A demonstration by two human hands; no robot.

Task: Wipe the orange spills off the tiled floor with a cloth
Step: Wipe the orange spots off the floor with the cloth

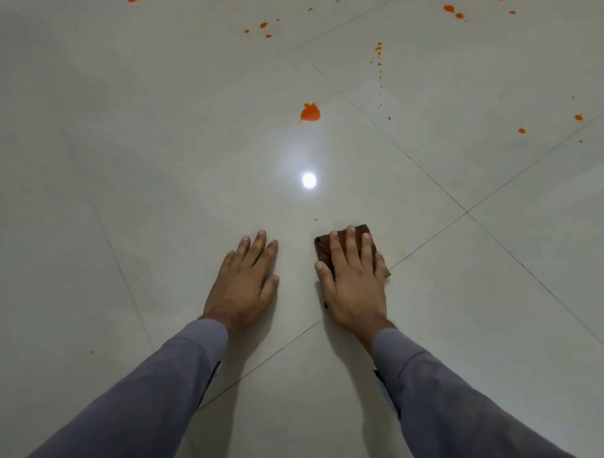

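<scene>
The right hand presses flat on the folded brown cloth on the tiled floor; left of the cloth, the left hand lies spread and empty. Beyond the cloth sits the large orange spill.

Both arms in grey-lilac long sleeves reach forward and down, wrists bare. The left hand lies flat, palm down, fingers slightly spread. The right hand presses palm-down with fingers extended, thumb splayed toward the left hand.
</scene>
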